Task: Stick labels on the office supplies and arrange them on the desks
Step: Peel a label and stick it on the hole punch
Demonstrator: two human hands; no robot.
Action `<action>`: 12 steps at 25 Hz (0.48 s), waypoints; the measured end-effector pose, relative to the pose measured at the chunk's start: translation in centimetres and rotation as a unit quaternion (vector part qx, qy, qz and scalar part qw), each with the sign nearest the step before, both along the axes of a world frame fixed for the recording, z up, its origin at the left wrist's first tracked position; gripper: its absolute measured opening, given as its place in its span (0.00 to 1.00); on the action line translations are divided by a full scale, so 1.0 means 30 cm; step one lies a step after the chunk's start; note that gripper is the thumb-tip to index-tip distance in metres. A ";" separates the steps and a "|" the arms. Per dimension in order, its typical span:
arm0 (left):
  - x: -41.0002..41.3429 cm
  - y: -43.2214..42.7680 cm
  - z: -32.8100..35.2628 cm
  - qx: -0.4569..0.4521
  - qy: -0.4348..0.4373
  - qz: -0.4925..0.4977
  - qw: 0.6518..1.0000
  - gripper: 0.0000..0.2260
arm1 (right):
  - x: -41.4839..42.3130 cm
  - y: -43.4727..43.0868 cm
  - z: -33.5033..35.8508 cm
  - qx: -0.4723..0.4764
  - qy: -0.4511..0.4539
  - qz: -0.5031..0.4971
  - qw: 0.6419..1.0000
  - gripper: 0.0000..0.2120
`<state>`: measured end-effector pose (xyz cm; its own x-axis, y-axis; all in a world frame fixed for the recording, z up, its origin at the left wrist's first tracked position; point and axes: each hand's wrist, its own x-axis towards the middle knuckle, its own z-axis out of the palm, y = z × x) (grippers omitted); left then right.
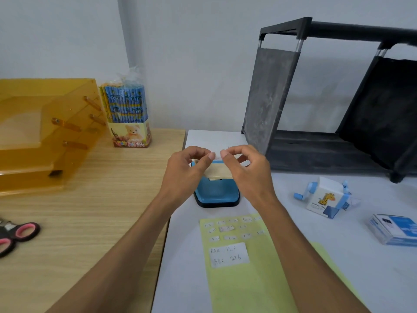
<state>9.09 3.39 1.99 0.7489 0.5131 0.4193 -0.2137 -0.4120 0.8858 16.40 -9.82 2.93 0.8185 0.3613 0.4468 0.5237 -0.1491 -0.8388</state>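
Wooden desk (101, 211): I see it filling the left side, butted against the white desk (338, 256) on the right.
Black rack (273, 93): it stands at the back right of the white desk, with grey and black cloth side panels.
Amber tray (45, 136): a stacked, see-through one at the far left of the wooden desk.
Yellow sheet (243, 285): it lies flat on the white desk between my forearms, carrying rows of small stickers and one large handwritten sticker (229, 255).
Pencil box (128, 114): upright at the back of the wooden desk, just right of the tray, with a teddy bear on its front.
Hole punch (216, 193): blue with a black base, on the white desk directly under both hands, just beyond the yellow sheet.
Left hand (185, 172): raised over the punch, thumb and forefinger pinching one end of the small label (217, 157).
Right hand (248, 172): level with the left, fingertips pinching the label's other end.
Small label: white, held between the two sets of fingertips above the back of the punch; I cannot read its writing.
Beige strip (220, 171): it spans under the fingers of both hands, over the punch; I cannot tell which hand holds it.
Sharpener (325, 196): white and blue with a giraffe picture, right of the punch.
Small box (394, 229): blue and white, near the right edge.
Scissors (20, 233): pink-lined handles at the left edge.
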 end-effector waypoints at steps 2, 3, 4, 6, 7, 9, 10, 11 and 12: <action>0.000 -0.002 -0.001 -0.018 -0.004 -0.014 1.000 0.03 | 0.003 0.002 -0.005 -0.023 -0.021 0.010 0.999 0.06; 0.002 -0.004 -0.002 -0.025 -0.005 -0.018 1.000 0.03 | 0.005 0.003 -0.007 -0.031 -0.030 0.012 0.999 0.06; 0.003 -0.004 -0.004 -0.029 -0.004 -0.021 0.999 0.03 | 0.007 0.004 -0.008 -0.036 -0.035 0.013 0.999 0.06; 0.008 -0.005 -0.010 -0.025 -0.005 -0.023 0.999 0.04 | 0.011 0.001 -0.008 -0.035 -0.031 0.017 0.999 0.05; 0.010 -0.004 -0.013 -0.019 -0.009 -0.024 1.000 0.04 | 0.014 -0.002 -0.008 -0.035 -0.028 0.017 0.999 0.05; 0.010 0.001 -0.020 -0.007 -0.019 -0.022 1.000 0.05 | 0.018 -0.006 -0.007 -0.031 -0.013 0.016 0.999 0.05; 0.006 0.004 -0.021 0.002 -0.025 -0.023 0.999 0.07 | 0.020 -0.005 -0.007 -0.026 -0.001 0.017 1.000 0.04; 0.004 0.010 -0.025 0.019 -0.030 -0.028 0.999 0.09 | 0.022 -0.002 -0.008 -0.023 0.013 0.019 0.999 0.05; 0.002 0.017 -0.029 0.043 -0.034 -0.034 0.998 0.09 | 0.023 0.001 -0.009 -0.022 0.027 0.021 0.999 0.06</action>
<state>9.15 3.89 1.10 0.7488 0.4222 0.5109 -0.3023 -0.4683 0.8302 17.08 -9.79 2.67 0.8240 0.4148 0.3861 0.4852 -0.1646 -0.8588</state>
